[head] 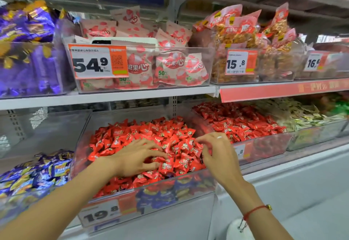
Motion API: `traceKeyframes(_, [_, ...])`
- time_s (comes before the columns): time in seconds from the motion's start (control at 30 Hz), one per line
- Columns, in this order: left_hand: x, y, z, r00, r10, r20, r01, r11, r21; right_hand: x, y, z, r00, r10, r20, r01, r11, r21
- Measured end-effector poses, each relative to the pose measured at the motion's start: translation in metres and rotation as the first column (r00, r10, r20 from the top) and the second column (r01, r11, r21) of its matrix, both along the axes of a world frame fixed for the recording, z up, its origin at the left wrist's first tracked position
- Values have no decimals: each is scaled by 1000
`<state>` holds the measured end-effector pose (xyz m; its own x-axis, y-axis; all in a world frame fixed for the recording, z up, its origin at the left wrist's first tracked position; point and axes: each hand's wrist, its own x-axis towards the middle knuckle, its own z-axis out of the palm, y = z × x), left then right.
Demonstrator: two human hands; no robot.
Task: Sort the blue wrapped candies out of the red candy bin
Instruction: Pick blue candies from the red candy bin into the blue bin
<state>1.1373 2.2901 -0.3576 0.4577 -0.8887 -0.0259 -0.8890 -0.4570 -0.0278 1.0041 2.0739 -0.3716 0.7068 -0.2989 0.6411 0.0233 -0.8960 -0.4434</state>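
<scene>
Both buried in red candy bin (105,122): left hand (135,157) spread flat, right hand (217,151) fingers pinching red candies (170,145) at 3 o'clock wall; blue candies (160,195) against front edge.

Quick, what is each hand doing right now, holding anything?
Left hand: open, fingers spread on the red candies.
Right hand: fingers curled over them; a grip cannot be told.

- Left hand (135,156): bare, nothing worn on the fingers or wrist; the forearm is unsleeved as far as the frame's edge.
- Right hand (220,152): a pale band ring (219,137) on one finger.
- Just below that hand, a thin red string bracelet (254,211) circles the wrist, with what looks like a small gold bead and loose dangling ends.
</scene>
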Motion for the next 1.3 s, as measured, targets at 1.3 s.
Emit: traceKeyframes(1.3, [4, 54, 9, 933, 343, 110, -352, 934, 66, 84, 53, 15, 520, 330, -788, -648, 753, -113])
